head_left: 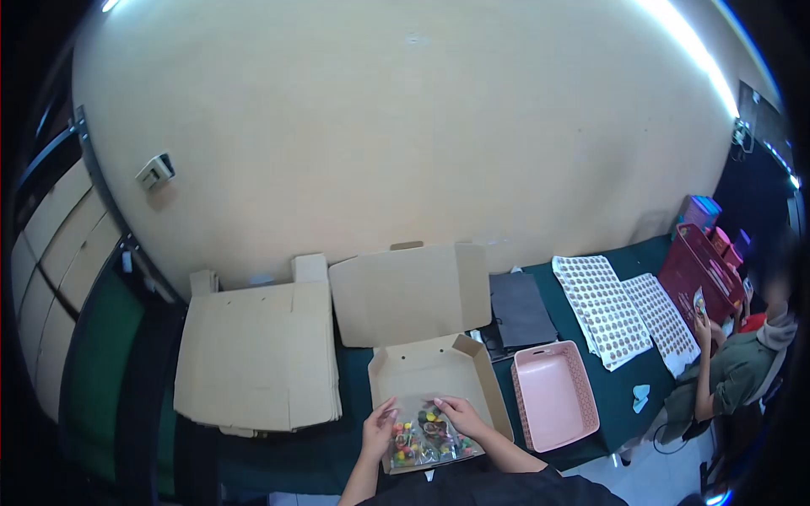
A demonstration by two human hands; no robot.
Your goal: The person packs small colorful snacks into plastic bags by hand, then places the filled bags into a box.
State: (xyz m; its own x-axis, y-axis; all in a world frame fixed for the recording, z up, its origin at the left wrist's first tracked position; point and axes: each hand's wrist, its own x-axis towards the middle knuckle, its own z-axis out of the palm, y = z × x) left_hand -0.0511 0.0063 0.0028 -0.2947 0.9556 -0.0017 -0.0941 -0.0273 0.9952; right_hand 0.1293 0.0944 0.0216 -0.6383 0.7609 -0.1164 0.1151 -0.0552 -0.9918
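Observation:
An open cardboard box [434,363] lies in front of me with its lid [405,295] raised at the back. At the near end of the box are clear plastic bags [413,447] of small, brightly coloured pieces, possibly sweets. My left hand [378,432] is at the left side of the bags, fingers closed on a clear plastic edge. From the right, my right hand [461,415] pinches the top of a bag with darker pieces [435,427]. The bags overlap, so where one ends is hard to see.
Flattened cardboard boxes [257,354] are stacked at left. To the right are a pink basket [521,396], black folders [523,308], sticker sheets [601,308], a blue scrap [641,396] and a dark red crate [700,274]. Another person [734,371] holds a small packet at far right.

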